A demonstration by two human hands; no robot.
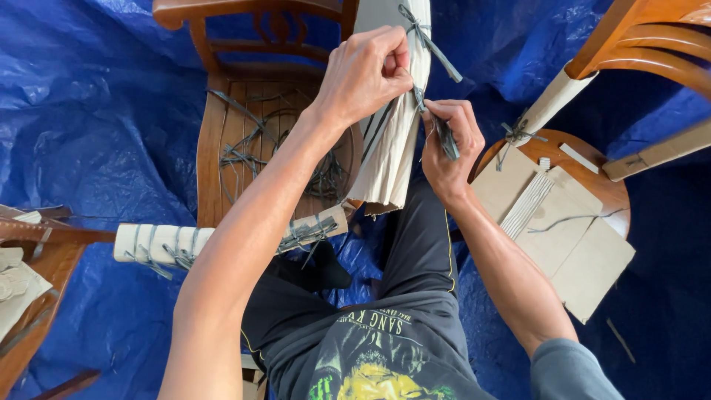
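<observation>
Left hand [364,74] clamps cardboard-wrapped chair leg [392,141] upright over lap; right hand [449,141] pinches grey strap [445,138] tail at knot. Risk: strap slips from pinch, knot loosens, cardboard unwraps onto blue tarp [96,111].

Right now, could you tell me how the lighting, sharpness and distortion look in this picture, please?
Head view: soft even daylight, no hard shadows; mild sheen on the blue tarp folds; left hand, right hand and cardboard wrap are sharp; wide-lens stretch bends the chair and the forearms toward the edges; the shirt at the bottom is slightly soft.
</observation>
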